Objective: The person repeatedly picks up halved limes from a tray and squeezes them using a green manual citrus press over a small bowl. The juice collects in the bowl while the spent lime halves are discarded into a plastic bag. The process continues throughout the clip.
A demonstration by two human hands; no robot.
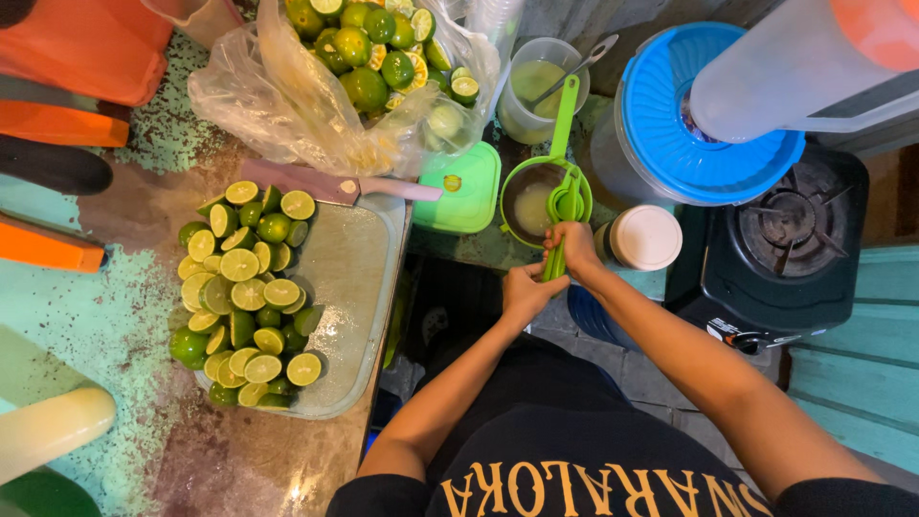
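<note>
Squeezing the green citrus press over a green bowl of pale juice, both hands are gripping its handles; beside the bowl, a clear tray is holding halved limes.

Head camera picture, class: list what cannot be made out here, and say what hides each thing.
- Green squeezer: whether a lime half sits inside is hidden by its closed cups; right hand and left hand cover the handle ends.
- Clear bag of limes: cut off by the top edge.
- Blue-lidded container: a pale jug covers part of the lid.
- Knife: the blade tip lies under the bag.
</note>
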